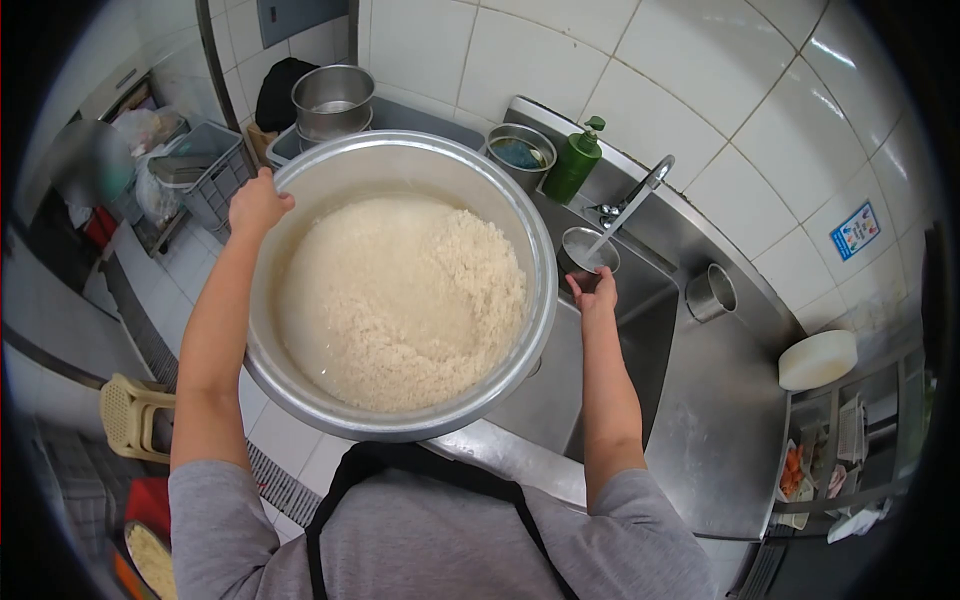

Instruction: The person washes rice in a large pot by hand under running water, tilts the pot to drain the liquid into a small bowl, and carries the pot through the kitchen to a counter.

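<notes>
A large round metal basin (372, 172) fills the middle of the head view, tilted a little, with wet white rice (420, 300) and cloudy water in it. At its upper left, my left hand (260, 205) is closed on the rim. To the right, my right hand (597, 290) grips a small metal cup (574, 264) from below and the side, fingers curled round it. Water runs from the tap (655, 178) into this cup, over the steel sink (645, 345).
A green pump bottle (573, 170) and a metal pot (518, 180) with something blue inside stand behind the basin. Stacked metal pots (333, 115) are at the back left. Another metal cup (708, 295) and a round white block (818, 360) lie rightward. A beige stool (130, 415) stands on the left.
</notes>
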`<move>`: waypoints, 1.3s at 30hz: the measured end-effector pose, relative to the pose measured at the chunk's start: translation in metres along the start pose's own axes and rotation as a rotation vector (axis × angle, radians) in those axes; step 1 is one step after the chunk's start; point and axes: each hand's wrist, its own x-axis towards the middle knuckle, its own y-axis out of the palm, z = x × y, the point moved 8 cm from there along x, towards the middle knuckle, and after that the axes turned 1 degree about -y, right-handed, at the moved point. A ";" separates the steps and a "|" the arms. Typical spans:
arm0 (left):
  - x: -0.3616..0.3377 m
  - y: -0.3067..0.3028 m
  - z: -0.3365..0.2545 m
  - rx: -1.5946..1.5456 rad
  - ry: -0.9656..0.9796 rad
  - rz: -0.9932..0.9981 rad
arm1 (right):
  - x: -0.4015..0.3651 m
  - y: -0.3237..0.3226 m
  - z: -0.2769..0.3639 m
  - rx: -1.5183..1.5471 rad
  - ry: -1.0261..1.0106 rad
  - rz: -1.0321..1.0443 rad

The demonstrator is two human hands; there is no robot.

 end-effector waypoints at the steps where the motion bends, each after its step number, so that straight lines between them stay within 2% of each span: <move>1: 0.000 0.000 0.000 -0.003 -0.002 -0.002 | 0.005 0.001 0.005 0.000 -0.006 -0.050; 10: -0.001 0.000 0.000 -0.009 0.002 0.004 | -0.015 0.043 0.058 -0.092 -0.145 -0.114; 12: -0.001 -0.001 0.000 -0.011 0.004 0.004 | -0.022 0.061 0.068 -0.122 -0.158 0.020; 16: -0.002 -0.002 0.000 -0.022 0.013 -0.007 | -0.032 0.074 0.085 -0.173 -0.267 0.021; 17: -0.002 -0.002 -0.001 -0.028 0.016 -0.009 | -0.039 0.078 0.085 -0.178 -0.242 0.034; 24: -0.001 0.000 -0.001 -0.030 0.020 -0.019 | -0.129 0.129 0.073 -0.382 -0.231 0.243; 27: 0.001 0.003 0.001 -0.031 0.016 -0.008 | -0.161 0.153 0.068 -0.482 -0.392 0.360; 28: 0.002 0.003 0.003 -0.020 0.003 -0.005 | -0.166 0.155 0.064 -0.484 -0.377 0.368; 30: 0.002 0.004 0.002 -0.030 0.003 0.012 | -0.180 0.167 0.069 -0.656 -0.642 0.423; 31: 0.001 0.004 0.003 -0.021 -0.003 0.016 | -0.181 0.170 0.072 -0.690 -0.725 0.444; 32: 0.001 0.004 0.002 -0.025 -0.008 0.023 | -0.180 0.171 0.068 -0.689 -0.715 0.446; 34: 0.001 0.004 0.001 -0.024 -0.008 0.032 | -0.215 0.189 0.073 -0.828 -1.219 0.599; 36: 0.000 0.002 0.000 -0.009 -0.034 0.035 | -0.242 0.197 0.066 -0.801 -1.197 0.584; 39: 0.000 0.002 -0.001 -0.002 -0.034 0.046 | -0.280 0.205 0.057 -0.936 -1.527 0.632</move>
